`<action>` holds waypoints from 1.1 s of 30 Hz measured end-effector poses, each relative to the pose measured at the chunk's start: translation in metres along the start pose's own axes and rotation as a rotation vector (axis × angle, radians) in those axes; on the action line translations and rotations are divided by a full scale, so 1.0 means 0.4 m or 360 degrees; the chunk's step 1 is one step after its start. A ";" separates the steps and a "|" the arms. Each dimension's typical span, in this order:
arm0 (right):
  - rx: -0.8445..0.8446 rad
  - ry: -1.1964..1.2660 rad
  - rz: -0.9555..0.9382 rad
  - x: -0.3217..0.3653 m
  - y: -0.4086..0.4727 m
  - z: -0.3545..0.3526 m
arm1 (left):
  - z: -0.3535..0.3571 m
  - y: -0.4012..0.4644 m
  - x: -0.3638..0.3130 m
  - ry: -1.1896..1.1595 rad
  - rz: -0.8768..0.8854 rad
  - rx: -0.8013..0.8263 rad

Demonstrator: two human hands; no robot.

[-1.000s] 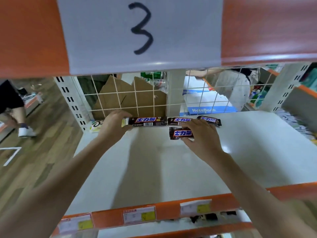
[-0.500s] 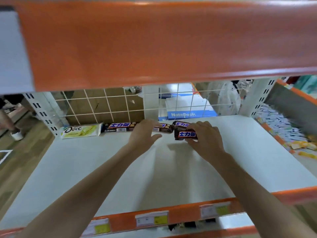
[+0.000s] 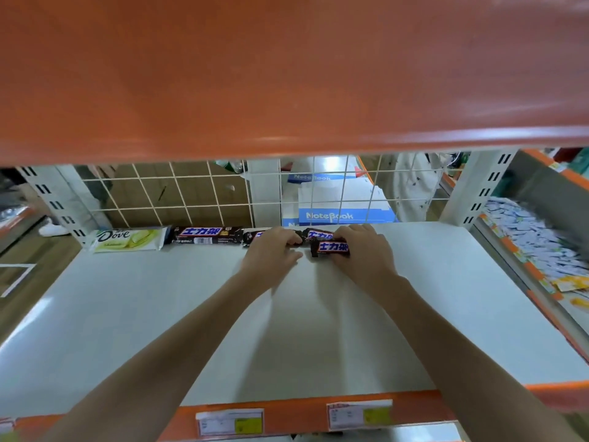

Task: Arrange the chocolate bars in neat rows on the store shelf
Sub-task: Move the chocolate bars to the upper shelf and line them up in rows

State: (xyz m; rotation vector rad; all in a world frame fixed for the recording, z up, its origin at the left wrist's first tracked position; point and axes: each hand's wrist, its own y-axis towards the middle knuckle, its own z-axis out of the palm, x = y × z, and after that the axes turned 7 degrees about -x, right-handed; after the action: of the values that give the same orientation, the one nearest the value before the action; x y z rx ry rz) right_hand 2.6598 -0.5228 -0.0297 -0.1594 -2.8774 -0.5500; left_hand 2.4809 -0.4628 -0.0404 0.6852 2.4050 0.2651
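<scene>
Nearest the camera, the shelf's orange front edge (image 3: 414,406) carried two price tags (image 3: 230,421), and the wide white shelf behind them was bare up to the hands, probably because the row was being built along the back edge first.

The right hand (image 3: 363,253) gripped a small chocolate bar (image 3: 331,248), fingers curled over its far end, just in front of the row; it looked like the next piece to be slotted in or the start of a second row. The left hand (image 3: 271,250) lay over another small bar (image 3: 255,237) in the row, fingertips curled onto its right end, seemingly nudging it into line.

Along the back edge, against the wire grid (image 3: 178,193), which gave a straight stop, lay a pale green bar (image 3: 129,239) at the left corner, then a long dark bar (image 3: 207,235), the covered one, and a further bar (image 3: 318,233) partly hidden by the right hand.
</scene>
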 end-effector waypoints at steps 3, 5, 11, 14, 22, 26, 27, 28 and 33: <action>0.0009 0.0027 -0.0012 -0.008 0.016 0.002 | 0.008 0.008 0.004 0.0046 -0.0002 -0.0012; 0.0021 0.0035 -0.0020 -0.010 0.029 0.004 | 0.010 0.011 0.006 0.0045 -0.0017 -0.0018; 0.0040 0.0048 -0.0056 -0.010 0.058 0.007 | 0.019 0.029 0.010 0.0067 -0.0017 -0.0006; 0.0026 0.0057 -0.0061 -0.012 0.066 0.009 | 0.023 0.037 0.013 0.0056 -0.0021 -0.0009; -0.0013 0.0104 -0.0125 0.011 0.078 0.015 | 0.012 0.038 0.042 0.0299 -0.0026 -0.0125; 0.0003 0.0072 -0.0157 0.022 0.077 0.026 | 0.021 0.041 0.051 0.0501 -0.0046 -0.0208; 0.0003 0.0088 -0.0152 0.023 0.077 0.026 | 0.022 0.042 0.054 0.0486 -0.0038 -0.0211; 0.0006 0.0112 -0.0144 0.022 0.077 0.027 | 0.022 0.043 0.056 0.0471 -0.0025 -0.0214; 0.0027 0.0161 -0.0130 0.017 0.078 0.024 | 0.011 0.049 0.063 0.0440 0.0027 -0.0254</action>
State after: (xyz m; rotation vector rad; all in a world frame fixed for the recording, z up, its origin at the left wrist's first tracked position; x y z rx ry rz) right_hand 2.6558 -0.4901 -0.0259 -0.0105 -2.7989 -0.5323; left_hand 2.4747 -0.4325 -0.0500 0.6304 2.6023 0.5864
